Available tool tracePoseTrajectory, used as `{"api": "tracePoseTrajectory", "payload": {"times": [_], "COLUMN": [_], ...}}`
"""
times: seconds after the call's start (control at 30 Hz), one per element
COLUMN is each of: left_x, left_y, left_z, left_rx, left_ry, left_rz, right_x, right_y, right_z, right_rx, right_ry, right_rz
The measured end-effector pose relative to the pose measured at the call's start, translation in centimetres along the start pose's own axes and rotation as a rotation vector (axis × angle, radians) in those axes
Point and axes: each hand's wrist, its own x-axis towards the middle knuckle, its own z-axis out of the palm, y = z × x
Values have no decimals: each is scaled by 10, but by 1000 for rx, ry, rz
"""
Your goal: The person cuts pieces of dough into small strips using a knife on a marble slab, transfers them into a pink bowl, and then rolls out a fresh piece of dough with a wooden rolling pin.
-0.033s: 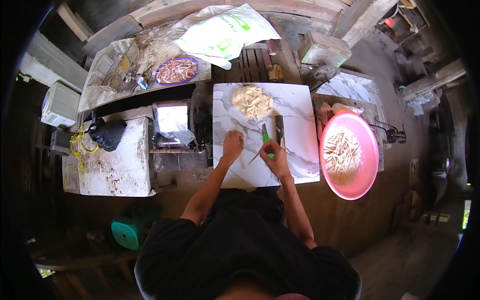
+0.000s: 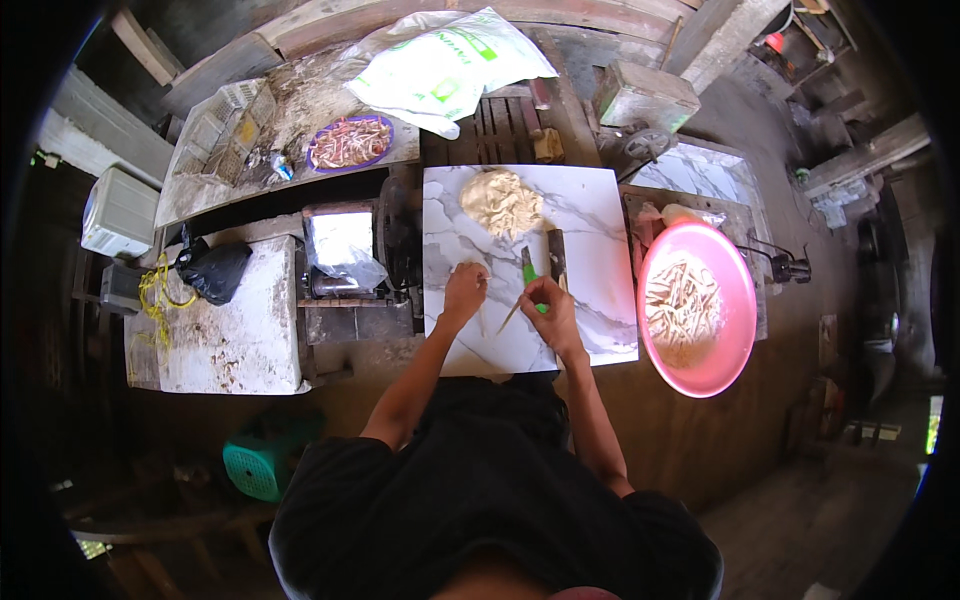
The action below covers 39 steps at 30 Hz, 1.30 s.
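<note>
On the marbled white board (image 2: 600, 330), my left hand (image 2: 466, 290) has its fingers curled together at the left side. A thin pale strip seems to lie just below its fingertips; what the fingers hold is too small to make out. My right hand (image 2: 548, 310) pinches a thin tan stick (image 2: 508, 318) that points down and left. Partly behind those fingers lies a slim green tool (image 2: 529, 270) with a dark end. A dark, narrow bar (image 2: 557, 258) rests just right of it. Beyond both hands sits a flattened, wrinkled mass of pale dough (image 2: 500, 203).
A pink basin (image 2: 742, 340) of pale floury strips stands to the right. Left of the board is a roller machine (image 2: 345, 245) with a white top. Farther back are a purple tray (image 2: 350, 143) of reddish strips, a plastic crate (image 2: 225, 130) and a white sack (image 2: 450, 80).
</note>
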Motion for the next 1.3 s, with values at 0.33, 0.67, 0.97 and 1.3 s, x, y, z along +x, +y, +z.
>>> {"api": "tracePoseTrajectory", "payload": {"times": [0.33, 0.67, 0.97, 1.3], "left_x": [3, 45, 19, -10], "left_y": [90, 169, 166, 140], "left_z": [-74, -37, 24, -1], "left_rx": [-753, -715, -296, -260], "left_ry": [-181, -287, -766, -323], "left_rz": [37, 311, 362, 69], "right_x": [-19, -61, -68, 22], "right_y": [-44, -45, 23, 84], "right_z": [-48, -128, -131, -57], "right_rx": [309, -24, -259, -341], "right_ry": [140, 559, 349, 337], "right_rz": [18, 17, 177, 36]}}
